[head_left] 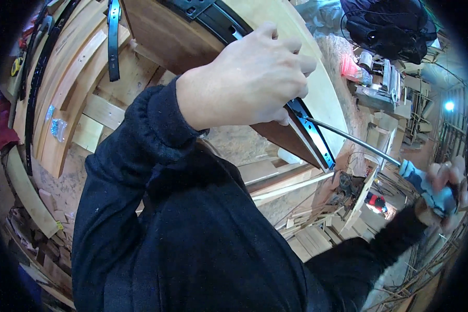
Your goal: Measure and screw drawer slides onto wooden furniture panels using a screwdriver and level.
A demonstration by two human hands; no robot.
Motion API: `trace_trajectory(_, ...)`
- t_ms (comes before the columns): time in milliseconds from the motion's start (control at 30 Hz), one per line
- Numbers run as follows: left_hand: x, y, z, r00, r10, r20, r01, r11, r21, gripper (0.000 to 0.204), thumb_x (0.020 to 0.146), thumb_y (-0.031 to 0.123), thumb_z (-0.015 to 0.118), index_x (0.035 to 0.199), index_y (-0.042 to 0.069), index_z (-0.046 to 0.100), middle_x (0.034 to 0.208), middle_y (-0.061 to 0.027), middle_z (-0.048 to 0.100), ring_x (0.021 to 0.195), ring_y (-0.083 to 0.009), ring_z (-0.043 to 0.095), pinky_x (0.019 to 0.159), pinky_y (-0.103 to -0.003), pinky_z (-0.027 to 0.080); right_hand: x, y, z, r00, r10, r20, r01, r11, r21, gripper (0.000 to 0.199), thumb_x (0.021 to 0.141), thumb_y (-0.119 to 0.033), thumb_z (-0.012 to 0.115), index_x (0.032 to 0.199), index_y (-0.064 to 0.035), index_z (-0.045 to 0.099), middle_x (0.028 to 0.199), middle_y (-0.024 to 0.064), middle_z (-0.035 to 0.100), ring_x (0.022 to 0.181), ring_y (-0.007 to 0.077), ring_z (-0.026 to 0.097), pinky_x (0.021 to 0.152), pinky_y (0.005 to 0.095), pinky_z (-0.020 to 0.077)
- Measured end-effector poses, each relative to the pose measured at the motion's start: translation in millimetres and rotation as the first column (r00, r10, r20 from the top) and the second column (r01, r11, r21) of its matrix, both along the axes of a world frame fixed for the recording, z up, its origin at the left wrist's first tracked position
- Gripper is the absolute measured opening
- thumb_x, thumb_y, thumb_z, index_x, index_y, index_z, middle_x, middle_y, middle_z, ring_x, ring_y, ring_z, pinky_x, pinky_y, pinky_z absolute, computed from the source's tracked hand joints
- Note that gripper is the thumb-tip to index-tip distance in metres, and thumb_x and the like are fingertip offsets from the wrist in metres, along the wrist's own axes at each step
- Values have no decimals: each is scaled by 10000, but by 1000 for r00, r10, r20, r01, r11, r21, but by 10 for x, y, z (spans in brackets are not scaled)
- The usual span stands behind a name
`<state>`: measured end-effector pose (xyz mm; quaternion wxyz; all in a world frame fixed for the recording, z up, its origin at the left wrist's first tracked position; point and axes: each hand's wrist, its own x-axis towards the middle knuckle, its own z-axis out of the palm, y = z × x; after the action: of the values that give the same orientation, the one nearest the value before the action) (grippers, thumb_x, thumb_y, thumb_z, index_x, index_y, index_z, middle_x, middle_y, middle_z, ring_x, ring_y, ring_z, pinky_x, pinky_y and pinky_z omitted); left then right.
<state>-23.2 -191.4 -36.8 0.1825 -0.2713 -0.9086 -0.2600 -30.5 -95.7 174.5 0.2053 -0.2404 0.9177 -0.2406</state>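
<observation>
My right hand point(450, 195) grips the light blue handle of a screwdriver point(361, 143) at the far right. Its long metal shaft reaches left, and the tip meets a black metal drawer slide point(317, 138). That slide lies along the edge of a wooden panel point(286, 143). My left hand point(262, 78) is closed over the slide, fingers curled and thumb down close to the screwdriver tip. Its fingertips are partly hidden behind the hand. Whether a screw sits at the tip cannot be made out. The slide continues above my hand as a wider dark rail point(213, 18).
On the left, a wooden bench point(96, 57) holds another drawer slide point(113, 47), long black rails point(41, 73) and a small plastic bag of screws point(58, 130). A dark bag point(390, 28) and a pink bag point(351, 67) lie at upper right. Wood scraps point(309, 242) cover the floor.
</observation>
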Motion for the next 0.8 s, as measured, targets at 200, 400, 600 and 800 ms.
trace_trajectory(200, 11, -34, 45, 994, -102, 27, 101, 993, 54, 375, 668, 371, 866, 968, 184, 742, 1040, 25, 610, 1047, -197, 564, 928, -383, 418, -259, 340, -97, 999, 40, 30, -16, 826, -564, 128, 899, -105, 592, 815, -111, 495, 732, 14, 519, 660, 106, 509, 702, 253, 466)
trace_trajectory(400, 50, -15, 80, 996, -72, 47, 70, 997, 38, 355, 672, 361, 861, 959, 188, 744, 1028, 27, 600, 1044, -201, 563, 924, -379, 416, -513, 1803, 352, 992, 107, 71, 21, 415, -909, 293, 885, -81, 569, 610, -154, 500, 577, -32, 502, 538, 69, 478, 629, 215, 457)
trace_trajectory(600, -22, -34, 67, 998, -54, 25, 53, 999, 10, 316, 708, 372, 836, 954, 193, 749, 1015, 20, 588, 1039, -203, 561, 901, -367, 406, 2, 1319, -97, 927, -338, -164, -68, 278, -958, 341, 838, -77, 537, 543, -211, 431, 535, -78, 455, 518, 41, 457, 568, 178, 386)
trace_trajectory(800, -65, -59, 48, 992, -111, -65, 113, 993, 38, 272, 757, 364, 811, 971, 204, 756, 1002, 13, 593, 1005, -209, 566, 841, -378, 409, -875, 1199, 352, 169, 813, 557, -161, 581, -798, 137, 907, -143, 695, 976, -93, 587, 985, 79, 493, 929, 248, 614, 781, 434, 600)
